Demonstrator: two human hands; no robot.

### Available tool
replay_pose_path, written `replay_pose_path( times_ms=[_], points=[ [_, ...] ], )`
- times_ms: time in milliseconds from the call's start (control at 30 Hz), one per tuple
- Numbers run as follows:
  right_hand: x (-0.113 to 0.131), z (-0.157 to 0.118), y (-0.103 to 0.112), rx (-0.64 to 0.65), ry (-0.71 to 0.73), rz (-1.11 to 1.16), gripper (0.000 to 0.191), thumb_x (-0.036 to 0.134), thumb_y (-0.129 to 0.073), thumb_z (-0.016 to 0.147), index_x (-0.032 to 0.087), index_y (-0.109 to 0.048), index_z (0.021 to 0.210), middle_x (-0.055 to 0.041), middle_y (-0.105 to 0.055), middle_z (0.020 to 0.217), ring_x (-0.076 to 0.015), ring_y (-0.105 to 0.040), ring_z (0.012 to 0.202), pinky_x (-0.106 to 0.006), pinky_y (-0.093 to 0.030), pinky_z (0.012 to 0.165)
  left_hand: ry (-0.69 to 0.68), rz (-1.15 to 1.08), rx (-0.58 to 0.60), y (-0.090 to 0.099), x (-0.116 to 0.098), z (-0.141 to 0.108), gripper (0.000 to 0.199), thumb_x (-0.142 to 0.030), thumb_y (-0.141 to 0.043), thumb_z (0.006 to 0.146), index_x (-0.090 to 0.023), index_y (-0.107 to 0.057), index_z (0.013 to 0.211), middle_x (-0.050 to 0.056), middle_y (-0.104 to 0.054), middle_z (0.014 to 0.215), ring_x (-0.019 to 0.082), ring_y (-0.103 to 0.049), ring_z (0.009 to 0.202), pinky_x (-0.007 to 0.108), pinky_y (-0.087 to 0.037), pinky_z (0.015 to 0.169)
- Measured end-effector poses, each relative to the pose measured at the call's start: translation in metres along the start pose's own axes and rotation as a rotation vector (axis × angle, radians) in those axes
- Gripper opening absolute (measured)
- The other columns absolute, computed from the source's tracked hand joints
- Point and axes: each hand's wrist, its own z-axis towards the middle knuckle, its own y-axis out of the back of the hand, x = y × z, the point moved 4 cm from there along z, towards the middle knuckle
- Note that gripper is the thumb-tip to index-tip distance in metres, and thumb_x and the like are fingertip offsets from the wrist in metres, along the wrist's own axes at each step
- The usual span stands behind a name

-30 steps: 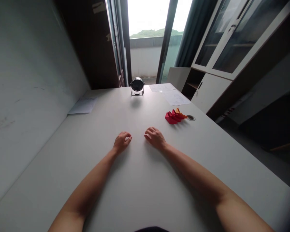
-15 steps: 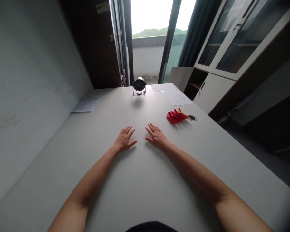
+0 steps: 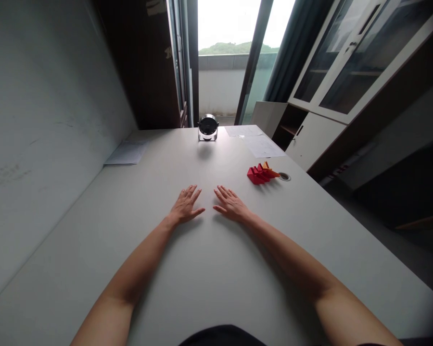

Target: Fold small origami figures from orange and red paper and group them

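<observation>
My left hand (image 3: 184, 205) rests palm down on the white table (image 3: 216, 269), fingers outstretched and thumb pointing to the right. Opposite it, my right hand (image 3: 231, 203) lies in the same way, its thumb turned toward the left one. A narrow gap of tabletop separates the two, and neither holds anything. Nearest to my right hand, farther off and to its right, stands a row of folded paper pieces (image 3: 260, 173), red with an orange one at the right end. Straight ahead near the far edge is a round black device on a metal stand (image 3: 208, 127).
Paper sheets (image 3: 261, 145) lie at the far right, and another sheet (image 3: 127, 153) lies by the left wall. A round cable hole (image 3: 285, 176) sits beside the folded pieces. A white cabinet (image 3: 315, 139) with one lower door open stands beyond the right edge.
The view has tilted slightly. My right hand appears a little closer to my left hand; both stay flat with fingers spread. The paper pieces and the device stay in place.
</observation>
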Motion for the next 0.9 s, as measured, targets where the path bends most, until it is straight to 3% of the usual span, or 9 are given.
replay_pose_path(
  times_ms=[300,900],
  points=[
    [0.0,0.004,-0.005,0.105,0.008,0.019,0.086,0.075,-0.028,0.094,0.022,-0.02,0.161,-0.0107,-0.014,0.167,-0.0293,-0.01,0.155,-0.051,-0.011,0.125,-0.024,0.04,0.207,-0.017,0.009,0.005,0.087,-0.076,-0.033,0.091,-0.025,-0.019,0.161,0.009,-0.012,0.168,0.032,-0.009,0.155,0.055,-0.006,0.124],
    [0.004,0.003,-0.001,0.1,0.016,0.04,0.088,0.077,-0.024,0.093,0.02,-0.023,0.16,-0.0131,-0.014,0.166,-0.0304,-0.011,0.155,-0.05,-0.009,0.125,-0.05,0.082,0.238,-0.011,0.006,0.007,0.085,-0.073,-0.032,0.092,-0.026,-0.016,0.161,0.007,-0.01,0.168,0.029,-0.007,0.156,0.049,-0.005,0.125]
  ],
)
